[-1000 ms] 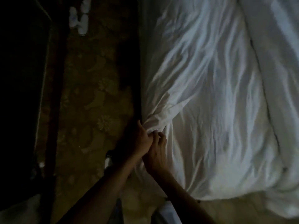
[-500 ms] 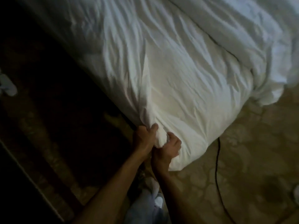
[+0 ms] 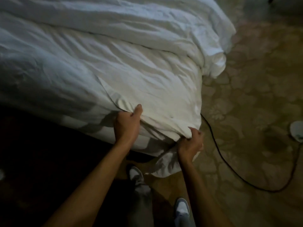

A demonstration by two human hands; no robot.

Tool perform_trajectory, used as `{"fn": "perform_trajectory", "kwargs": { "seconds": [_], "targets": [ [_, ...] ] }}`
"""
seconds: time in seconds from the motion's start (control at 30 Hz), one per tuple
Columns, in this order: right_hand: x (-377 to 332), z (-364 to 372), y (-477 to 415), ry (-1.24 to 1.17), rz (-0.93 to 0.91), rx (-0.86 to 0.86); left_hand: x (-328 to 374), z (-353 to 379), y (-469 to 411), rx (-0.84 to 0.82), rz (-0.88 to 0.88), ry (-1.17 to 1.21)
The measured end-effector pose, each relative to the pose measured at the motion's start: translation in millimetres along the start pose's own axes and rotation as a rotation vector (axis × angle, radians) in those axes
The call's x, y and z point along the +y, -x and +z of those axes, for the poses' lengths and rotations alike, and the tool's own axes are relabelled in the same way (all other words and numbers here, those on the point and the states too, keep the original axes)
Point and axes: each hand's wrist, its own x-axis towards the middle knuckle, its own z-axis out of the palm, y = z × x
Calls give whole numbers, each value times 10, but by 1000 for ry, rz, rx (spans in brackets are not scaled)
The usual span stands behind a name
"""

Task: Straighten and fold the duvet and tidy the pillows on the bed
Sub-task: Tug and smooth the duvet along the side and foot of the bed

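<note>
A crumpled white duvet (image 3: pixel 114 66) covers the bed and fills the upper left of the head view. Its near corner hangs over the foot of the bed toward the floor. My left hand (image 3: pixel 127 123) is closed on a fold of the duvet edge, thumb on top. About a forearm's width to the right, my right hand (image 3: pixel 190 141) grips the bunched corner of the same duvet. A second thick fold of white bedding (image 3: pixel 188 30) lies along the far right side of the bed. No pillows are in view.
A black cable (image 3: pixel 218 151) runs from under the bed corner across the patterned carpet (image 3: pixel 254 89) to the right. A pale object (image 3: pixel 296 131) lies at the right edge. My two shoes (image 3: pixel 182 208) stand just below the bed corner. The floor at left is dark.
My view has swung right around the bed corner. My hands, close together before, have spread apart along the duvet edge, the right one now holding the corner.
</note>
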Motion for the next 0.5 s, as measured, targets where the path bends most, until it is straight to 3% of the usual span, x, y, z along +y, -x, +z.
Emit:
{"fn": "perform_trajectory", "kwargs": {
  "seconds": [0.03, 0.1, 0.17, 0.27, 0.37, 0.5],
  "targets": [
    [-47, 3, -112, -23, -54, 12, 10, 10, -93, -33, 197, -141],
    [-119, -75, -395, -74, -124, 15, 32, 29, -343, -40, 767, -523],
    [-249, -158, -647, -74, -189, -6, -20, 26, -714, -144, 1050, -757],
    [-470, -186, -883, 42, -336, -16, 77, 94, -1347, -393, 1048, -774],
    [-568, -120, -1049, 88, -371, 33, 214, 260, -1813, -643, 1007, -808],
    [-568, -72, -1191, 207, -371, 34, 320, 456, -2204, -829, 920, -989]
  ]
}}
